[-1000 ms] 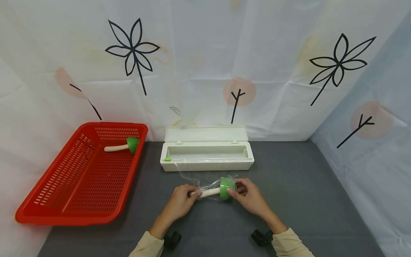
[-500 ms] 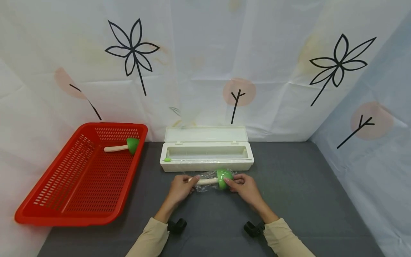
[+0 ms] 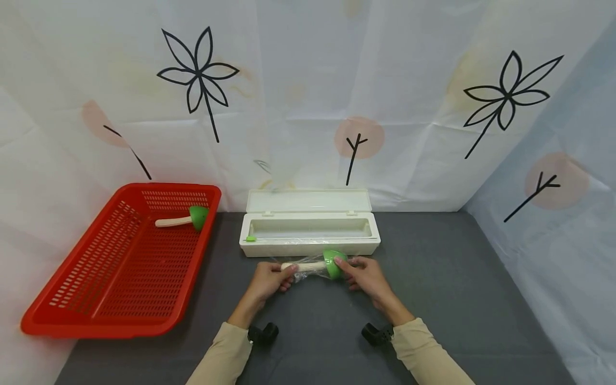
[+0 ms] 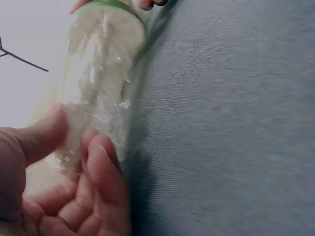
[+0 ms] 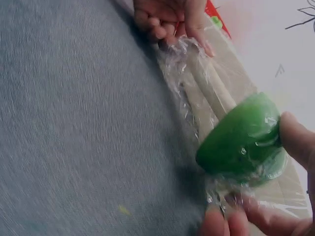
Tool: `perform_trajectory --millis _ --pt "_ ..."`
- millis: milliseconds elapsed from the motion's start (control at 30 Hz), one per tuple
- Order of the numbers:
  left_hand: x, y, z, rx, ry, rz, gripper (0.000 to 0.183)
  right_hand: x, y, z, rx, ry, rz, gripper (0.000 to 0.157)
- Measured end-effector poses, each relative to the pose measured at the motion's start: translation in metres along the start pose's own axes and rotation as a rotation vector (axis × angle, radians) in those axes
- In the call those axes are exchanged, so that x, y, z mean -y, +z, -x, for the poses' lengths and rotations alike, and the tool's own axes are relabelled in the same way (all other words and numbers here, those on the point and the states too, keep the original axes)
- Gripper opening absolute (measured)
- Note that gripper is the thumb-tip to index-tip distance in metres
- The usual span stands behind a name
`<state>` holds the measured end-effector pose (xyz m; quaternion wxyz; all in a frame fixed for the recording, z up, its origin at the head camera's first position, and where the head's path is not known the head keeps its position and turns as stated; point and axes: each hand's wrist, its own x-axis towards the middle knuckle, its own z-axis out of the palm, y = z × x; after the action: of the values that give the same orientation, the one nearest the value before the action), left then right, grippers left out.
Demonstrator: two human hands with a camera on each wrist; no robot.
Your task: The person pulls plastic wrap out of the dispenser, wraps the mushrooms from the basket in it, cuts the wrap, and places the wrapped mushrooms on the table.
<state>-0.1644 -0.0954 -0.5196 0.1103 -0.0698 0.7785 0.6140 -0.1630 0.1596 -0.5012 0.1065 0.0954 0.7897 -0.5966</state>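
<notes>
Between the hands is a toy mushroom with a green cap and a pale stem, lying sideways in clear plastic wrap. My left hand pinches the stem end and the wrap around it between thumb and fingers. On the other side my right hand holds the cap, its thumb on the green surface and its fingers under the film, as the right wrist view shows. Wrinkled film covers the stem and the cap's pale underside in the left wrist view.
Just behind the hands stands a white wrap dispenser box with its lid raised and a green slider on its front. At left, a red basket holds another green-capped mushroom. Patterned cloth hangs behind.
Both hands have moved the mushroom away from the body, up close to the dispenser. The wrap, earlier spread loosely toward the box, now lies bunched around the mushroom. My right thumb has shifted higher on the cap.
</notes>
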Motion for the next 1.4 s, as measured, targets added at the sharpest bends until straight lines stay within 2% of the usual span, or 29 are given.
perform_trajectory --millis 133,300,467,633,767,867,967,1100,1167,1267,1400 --pt "-0.003 -0.001 -0.003 -0.011 -0.051 -0.019 0.037 0.000 -0.001 -0.003 -0.021 -0.038 0.113 0.040" --pt "-0.004 -0.001 -0.004 -0.033 -0.055 -0.066 0.037 0.000 -0.002 -0.006 -0.015 -0.058 0.174 0.039" --pt "-0.005 -0.001 -0.004 -0.131 -0.031 -0.143 0.036 -0.001 -0.002 -0.007 -0.022 -0.068 0.220 0.040" --pt "-0.007 -0.002 -0.001 -0.249 0.005 -0.277 0.044 0.000 -0.003 -0.003 -0.040 -0.092 0.289 0.048" --pt "-0.011 -0.009 0.004 -0.293 0.021 -0.369 0.050 0.003 -0.007 0.000 -0.071 -0.116 0.317 0.051" --pt "-0.016 -0.018 0.009 -0.343 0.035 -0.387 0.052 0.006 -0.016 0.002 -0.132 -0.165 0.358 0.049" --pt "-0.021 -0.028 0.014 -0.459 0.078 -0.391 0.052 0.010 -0.027 0.001 -0.262 -0.257 0.397 0.043" --pt "-0.023 -0.040 0.015 -0.647 0.183 -0.374 0.052 0.014 -0.041 -0.005 -0.426 -0.405 0.370 0.038" --pt "-0.023 -0.045 0.012 -0.685 0.256 -0.333 0.055 0.015 -0.046 -0.011 -0.446 -0.449 0.345 0.041" --pt "-0.022 -0.050 0.002 -0.647 0.321 -0.261 0.061 0.016 -0.050 -0.020 -0.401 -0.454 0.338 0.048" --pt "-0.017 -0.054 -0.013 -0.530 0.312 -0.187 0.064 0.014 -0.049 -0.031 -0.347 -0.455 0.348 0.045"
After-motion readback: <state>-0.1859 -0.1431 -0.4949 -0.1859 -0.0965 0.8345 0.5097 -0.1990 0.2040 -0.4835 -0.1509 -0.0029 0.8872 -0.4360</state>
